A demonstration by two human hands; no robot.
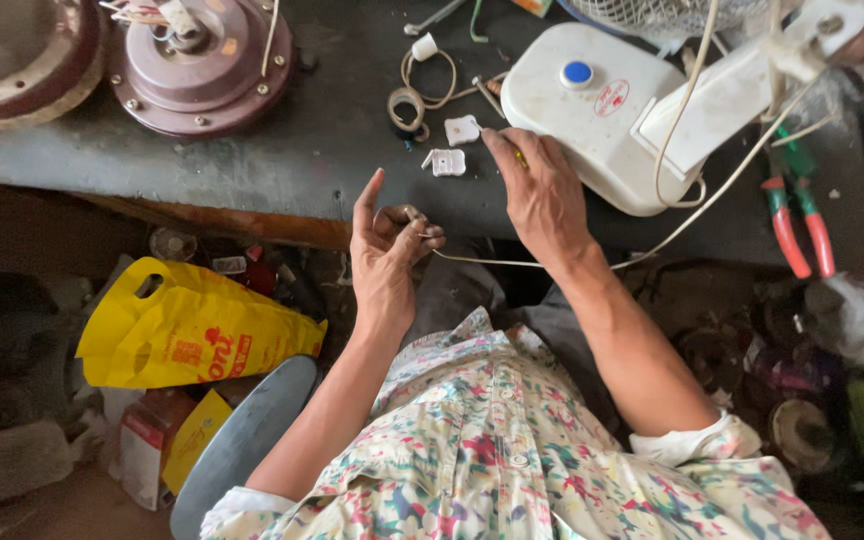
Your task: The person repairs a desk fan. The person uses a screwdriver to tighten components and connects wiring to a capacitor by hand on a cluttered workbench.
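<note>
Left hand: left hand [384, 258] is raised just in front of the bench edge, index finger pointing up, thumb and the other fingers pinched narrowly on the end of a thin pale wire [492, 262].
Right hand: right hand [542, 195] lies over the bench edge, fingers stretched toward the small parts, a thin tool with a yellow bit [519, 157] tucked under its fingers; how tightly it is gripped cannot be told.
Wire: runs from the left hand's pinch rightward under the right wrist, then climbs across the bench toward the white fan base [592, 115].
Bench: dark, worn workbench [332, 130] fills the upper part of the view.
Small parts: two white plastic plug pieces [449, 161] lie just beside the right hand's fingertips; a coil of pale cord [422, 85] lies behind them.
Fan base: white, with a blue round button, right of the hand and touching the bench.
Motors: two maroon round motor housings [202, 60] sit at the far left of the bench.
Pliers: red-handled pliers [797, 225] lie at the right end.
Floor: yellow plastic bag [192, 330] lies below the bench, left of the person's arm.
Clothing: floral shirt [512, 450], sleeves rolled.
</note>
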